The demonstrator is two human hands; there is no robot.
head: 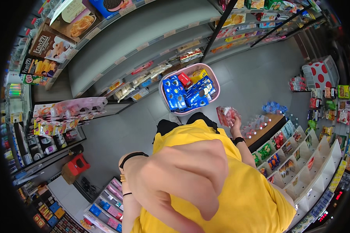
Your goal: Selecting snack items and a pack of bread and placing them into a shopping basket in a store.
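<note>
My left hand is large and close to the camera, its fingers curled, with part of it cut off at the bottom edge; nothing shows in it, but its palm side is hidden. A black band circles that wrist. Lower and farther off, my right hand grips a red and clear plastic package to the right of my legs. On the floor before me stands a pink plastic basket holding blue cookie boxes, a red box and a yellow box.
A grey store shelf with packaged snacks runs beyond the basket. At right, bottles stand by a wooden ledge, beside white divided bins. Hanging packets jut out at left, above a red plastic object.
</note>
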